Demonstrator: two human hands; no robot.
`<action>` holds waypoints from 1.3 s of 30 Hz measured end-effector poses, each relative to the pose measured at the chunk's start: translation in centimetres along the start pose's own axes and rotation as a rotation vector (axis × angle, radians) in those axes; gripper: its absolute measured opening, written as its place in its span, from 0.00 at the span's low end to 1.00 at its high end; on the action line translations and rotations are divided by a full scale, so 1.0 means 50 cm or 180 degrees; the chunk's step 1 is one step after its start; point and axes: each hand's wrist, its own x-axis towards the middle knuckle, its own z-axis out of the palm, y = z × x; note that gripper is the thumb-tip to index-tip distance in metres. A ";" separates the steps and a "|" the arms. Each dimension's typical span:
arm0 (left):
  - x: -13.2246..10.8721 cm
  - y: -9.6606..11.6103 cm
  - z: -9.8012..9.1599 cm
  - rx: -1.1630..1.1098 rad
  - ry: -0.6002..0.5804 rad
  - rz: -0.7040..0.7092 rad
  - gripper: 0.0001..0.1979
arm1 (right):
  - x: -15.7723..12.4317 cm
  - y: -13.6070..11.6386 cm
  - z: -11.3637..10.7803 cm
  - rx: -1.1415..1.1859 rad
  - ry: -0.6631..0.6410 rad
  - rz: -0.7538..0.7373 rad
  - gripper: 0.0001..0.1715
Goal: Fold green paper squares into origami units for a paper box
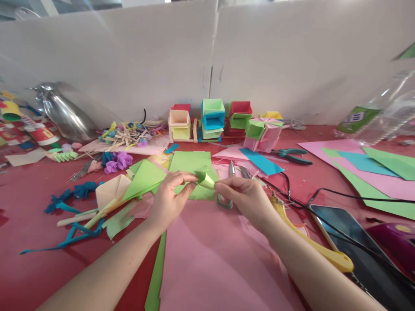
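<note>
Between my two hands is a small piece of light green paper, rolled into a cone with its wide mouth to the left. My left hand pinches the rim at the open end. At the narrow right end, the fingertips of my right hand are closed on the paper. A flat green sheet lies just behind, and a large pink sheet covers the table below my hands. Scissors rest near my right fingers, partly hidden.
Folded paper boxes stand by the white partition. A yellow glue gun, black cable and phone lie right; pliers sit behind. Left are paper scraps, purple flowers and a steel jug. A plastic bottle leans at far right.
</note>
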 end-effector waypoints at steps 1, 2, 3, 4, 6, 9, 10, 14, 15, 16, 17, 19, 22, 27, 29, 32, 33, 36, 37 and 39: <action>0.000 -0.001 0.000 -0.0096 -0.0035 -0.0056 0.04 | 0.001 0.001 0.000 -0.0017 -0.0022 -0.0092 0.14; 0.000 -0.002 0.001 -0.0199 -0.0078 -0.0100 0.04 | 0.002 0.002 -0.001 -0.0022 -0.0029 -0.0188 0.13; -0.001 -0.002 0.003 -0.0297 -0.0122 -0.0136 0.04 | 0.003 0.003 -0.002 -0.0013 -0.0028 -0.0263 0.13; -0.002 -0.003 0.004 -0.0381 -0.0168 -0.0164 0.04 | 0.004 0.004 -0.002 0.0009 -0.0028 -0.0307 0.12; -0.003 -0.004 0.007 -0.0521 -0.0228 -0.0193 0.04 | 0.006 0.006 -0.004 0.0075 -0.0039 -0.0317 0.11; -0.005 -0.005 0.010 -0.0685 -0.0253 -0.0250 0.03 | 0.007 0.006 -0.004 0.0077 -0.0042 -0.0334 0.11; -0.006 -0.006 0.010 -0.0722 -0.0261 -0.0274 0.03 | 0.007 0.005 -0.004 0.0046 -0.0035 -0.0356 0.10; -0.008 -0.007 0.009 -0.0809 -0.0327 -0.0327 0.04 | 0.006 0.004 -0.005 -0.0137 -0.0031 -0.0463 0.08; -0.008 -0.007 0.008 -0.0801 -0.0343 -0.0319 0.04 | 0.005 0.004 -0.005 -0.0206 -0.0035 -0.0478 0.08; -0.008 -0.007 0.008 -0.0771 -0.0358 -0.0300 0.04 | 0.005 0.005 -0.006 -0.0282 -0.0044 -0.0478 0.08; -0.007 -0.007 0.008 -0.0723 -0.0369 -0.0273 0.04 | 0.005 0.005 -0.006 -0.0362 -0.0056 -0.0462 0.08; -0.006 -0.006 0.007 -0.0586 -0.0391 -0.0203 0.04 | 0.004 0.006 -0.007 -0.0504 -0.0084 -0.0395 0.09; -0.006 -0.003 0.005 -0.0295 -0.0481 -0.0071 0.05 | 0.004 0.006 -0.007 -0.0602 -0.0102 -0.0266 0.10; -0.010 0.002 0.004 0.0077 -0.0562 0.0119 0.06 | 0.002 0.009 -0.003 -0.0883 -0.0025 -0.0465 0.07; -0.010 0.005 0.004 0.0117 -0.0558 0.0090 0.06 | 0.000 0.009 -0.001 -0.1103 0.0072 -0.0699 0.07; -0.011 0.010 0.003 0.0111 -0.0584 0.0008 0.06 | -0.002 0.010 0.000 -0.1424 0.0111 -0.0948 0.08; -0.012 0.011 0.003 0.0124 -0.0591 0.0005 0.06 | -0.003 0.010 -0.001 -0.1522 0.0114 -0.1006 0.08; -0.013 0.013 0.002 0.0168 -0.0616 0.0038 0.06 | -0.003 0.009 -0.003 -0.1730 0.0136 -0.1116 0.08; -0.013 0.012 0.002 0.0144 -0.0636 0.0022 0.06 | -0.003 0.009 -0.003 -0.1773 0.0132 -0.1143 0.08; -0.013 0.009 0.002 0.0085 -0.0631 -0.0012 0.05 | -0.002 0.008 -0.004 -0.1792 0.0116 -0.1179 0.08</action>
